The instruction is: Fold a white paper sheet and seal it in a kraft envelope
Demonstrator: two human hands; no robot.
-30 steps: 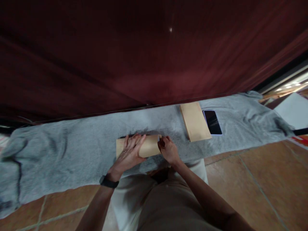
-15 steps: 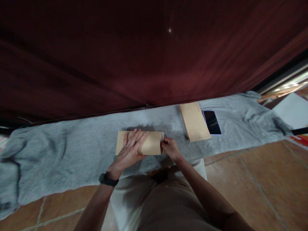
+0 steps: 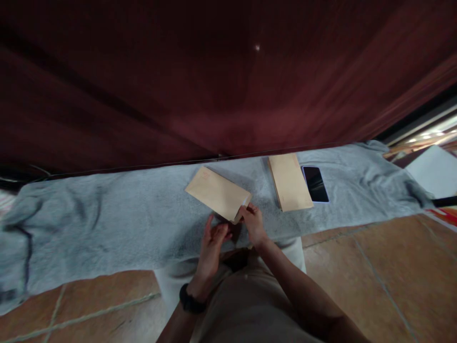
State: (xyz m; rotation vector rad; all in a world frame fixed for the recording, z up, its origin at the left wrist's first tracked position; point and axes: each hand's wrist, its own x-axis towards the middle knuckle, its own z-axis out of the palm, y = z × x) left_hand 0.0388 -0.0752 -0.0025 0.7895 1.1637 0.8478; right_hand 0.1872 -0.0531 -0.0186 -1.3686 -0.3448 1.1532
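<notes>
A brown paper envelope [image 3: 217, 191] is held at a slant over the grey cloth, its right end gripped by my right hand [image 3: 253, 223]. Faint red print marks its far left corner, and a pale strip shows at the gripped end. Just below the envelope's near edge, my left hand [image 3: 213, 243] is apart from it, fingers loosely curled and spread, with nothing in them. To the right of my right hand lies a stack of similar brown envelopes [image 3: 290, 183], beside a dark-screened phone [image 3: 315, 184].
The grey cloth [image 3: 135, 219] covers a long narrow surface in front of my lap. A dark red panel [image 3: 214, 95] rises behind it. Tiled floor [image 3: 357, 257] shows on the near side, and a white sheet-like object [image 3: 435, 171] is at the far right.
My left hand has come off the envelope and moved down toward me. The envelope has swung from lying straight to a slant, its left end now farther away, still in my right hand.
</notes>
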